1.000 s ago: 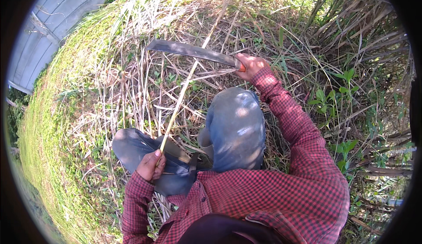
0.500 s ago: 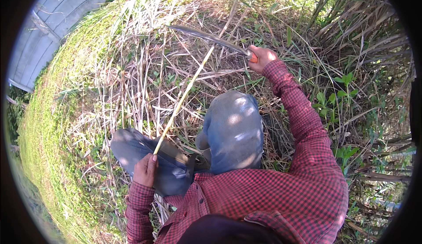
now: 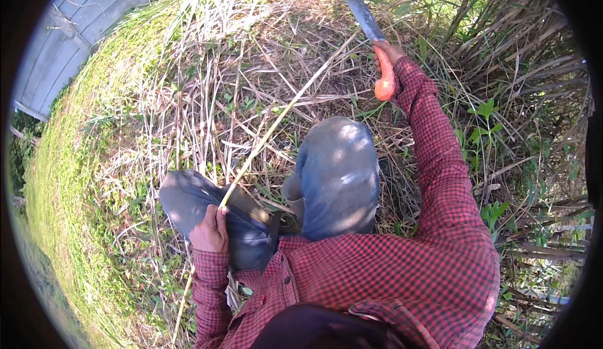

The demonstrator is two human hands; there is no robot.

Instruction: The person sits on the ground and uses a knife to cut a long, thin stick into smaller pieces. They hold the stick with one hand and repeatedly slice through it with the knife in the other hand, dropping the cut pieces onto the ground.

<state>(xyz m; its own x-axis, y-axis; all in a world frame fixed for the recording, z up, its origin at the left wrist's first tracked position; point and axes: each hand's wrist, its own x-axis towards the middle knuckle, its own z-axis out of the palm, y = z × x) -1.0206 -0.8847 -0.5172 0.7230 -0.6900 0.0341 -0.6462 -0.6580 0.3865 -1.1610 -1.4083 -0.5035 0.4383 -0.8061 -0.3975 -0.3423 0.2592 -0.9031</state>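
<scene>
My left hand [image 3: 210,229] is closed around a long, thin yellowish stalk [image 3: 267,136], near my left knee. From that grip the stalk slants away up and to the right, turning browner toward its far end. Its other end shows past my left wrist, toward the lower edge. Up at the right, my right hand [image 3: 389,54] grips a machete [image 3: 363,15] by its orange handle. The dark flat blade points away from me and a little left, apart from the stalk. Part of the handle is hidden by my fingers.
Dry stalks and cut grass [image 3: 207,110] cover the ground ahead of my bent knees [image 3: 337,173]. Tall dry clumps [image 3: 527,41] stand close on the right, with green leafy plants [image 3: 483,126] beside my right arm. A grey wall [image 3: 94,22] rises at the far left.
My right hand has moved slightly away and turned the machete, so its blade swung from leftward over the stalk to pointing away. My left hand shifted slightly forward; more stalk shows behind it.
</scene>
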